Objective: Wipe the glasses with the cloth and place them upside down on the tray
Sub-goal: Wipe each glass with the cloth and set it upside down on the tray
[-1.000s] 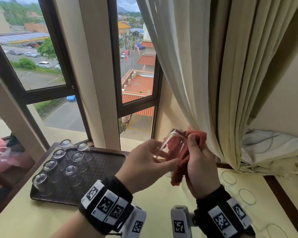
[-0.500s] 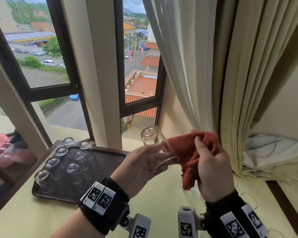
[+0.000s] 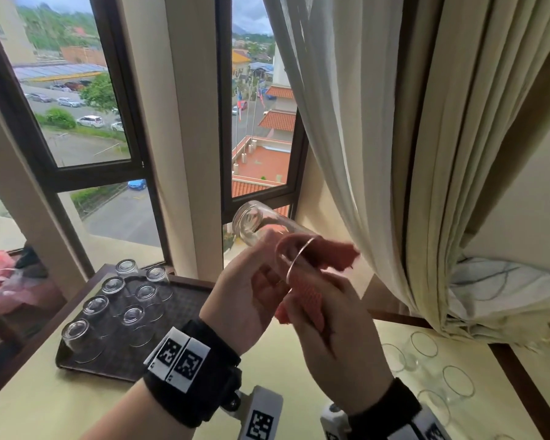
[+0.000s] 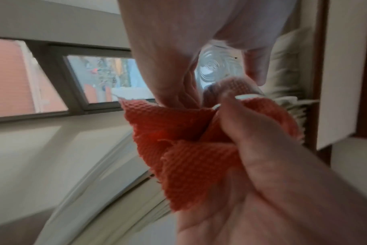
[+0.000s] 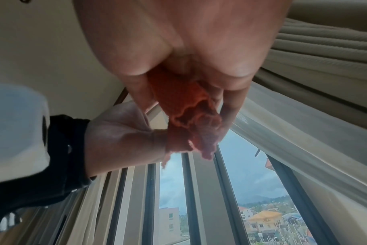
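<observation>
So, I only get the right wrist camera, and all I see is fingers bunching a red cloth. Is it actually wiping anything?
Observer: Yes. The head view shows the left hand holding a clear glass tilted, with the cloth pushed into its mouth.
Operator: Are any finished?
Observer: Seven upside-down glasses stand on a dark tray to the left.
Operator: And more to do?
Observer: Several upright glasses wait on the table at the right.

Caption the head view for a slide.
Left hand holds a clear drinking glass while right hand pushes the red waffle-weave cloth inside.
</observation>
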`<state>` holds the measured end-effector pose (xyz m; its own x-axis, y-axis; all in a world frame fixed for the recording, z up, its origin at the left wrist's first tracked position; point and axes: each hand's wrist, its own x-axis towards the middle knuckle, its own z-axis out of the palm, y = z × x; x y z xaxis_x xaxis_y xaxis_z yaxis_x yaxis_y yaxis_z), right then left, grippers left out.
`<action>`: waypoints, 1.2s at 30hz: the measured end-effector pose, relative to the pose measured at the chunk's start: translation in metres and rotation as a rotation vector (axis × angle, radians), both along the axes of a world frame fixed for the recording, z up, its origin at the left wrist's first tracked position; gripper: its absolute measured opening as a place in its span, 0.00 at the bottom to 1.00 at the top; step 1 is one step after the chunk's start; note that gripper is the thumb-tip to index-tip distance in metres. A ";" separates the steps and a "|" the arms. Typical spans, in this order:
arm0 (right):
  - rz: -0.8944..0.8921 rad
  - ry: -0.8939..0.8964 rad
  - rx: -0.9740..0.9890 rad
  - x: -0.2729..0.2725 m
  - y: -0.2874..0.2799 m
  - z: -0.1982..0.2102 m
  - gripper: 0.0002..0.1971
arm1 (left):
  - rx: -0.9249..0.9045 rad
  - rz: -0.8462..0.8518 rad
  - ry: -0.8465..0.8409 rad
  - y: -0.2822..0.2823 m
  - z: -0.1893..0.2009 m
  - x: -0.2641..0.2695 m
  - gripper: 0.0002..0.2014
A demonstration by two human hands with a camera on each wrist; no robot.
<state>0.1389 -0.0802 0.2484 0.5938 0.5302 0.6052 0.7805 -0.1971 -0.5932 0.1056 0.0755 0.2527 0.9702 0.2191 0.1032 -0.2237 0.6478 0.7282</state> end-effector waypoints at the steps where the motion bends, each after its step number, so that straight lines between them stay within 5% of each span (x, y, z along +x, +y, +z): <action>1: 0.023 -0.032 -0.050 -0.001 0.000 -0.002 0.14 | 0.035 0.007 -0.007 0.000 0.001 -0.001 0.24; 2: 0.037 -0.056 -0.094 -0.001 0.000 -0.002 0.08 | 0.059 0.006 -0.016 0.000 0.003 -0.002 0.23; 5: 0.022 -0.031 -0.181 0.000 0.004 -0.001 0.19 | 0.169 -0.013 -0.037 -0.002 0.006 -0.003 0.08; 8: -0.016 0.100 -0.174 0.006 0.009 -0.004 0.20 | 0.315 -0.026 -0.018 -0.003 0.003 -0.004 0.07; 13: 0.472 0.948 0.284 0.003 0.011 0.001 0.12 | 0.291 -0.020 0.031 -0.001 0.005 -0.004 0.04; 16: 0.562 1.117 0.373 0.000 0.009 0.004 0.14 | 0.234 0.020 0.014 0.000 0.008 -0.004 0.06; 19: 0.354 0.917 0.158 0.008 0.004 0.002 0.14 | 0.191 0.052 -0.020 0.004 0.006 0.000 0.06; 23: -0.008 -0.128 -0.381 0.018 -0.002 -0.005 0.21 | 0.282 0.092 0.011 0.014 0.004 0.001 0.06; 26: -0.114 -0.247 -0.418 0.017 0.010 -0.012 0.24 | 0.436 0.065 0.043 0.010 -0.001 0.003 0.07; 28: -0.039 0.065 -0.248 0.015 0.018 -0.011 0.28 | 0.397 0.046 0.066 0.005 -0.005 0.004 0.08; 31: 0.381 0.941 0.160 0.014 0.019 -0.002 0.15 | 0.278 -0.016 0.058 0.003 -0.001 0.002 0.06; 34: 0.573 1.188 0.406 0.010 0.011 0.001 0.15 | 0.232 0.016 0.038 0.003 0.003 0.004 0.08; 36: 0.502 1.180 0.380 0.014 0.007 0.002 0.19 | 0.195 0.063 0.032 0.006 0.004 0.010 0.14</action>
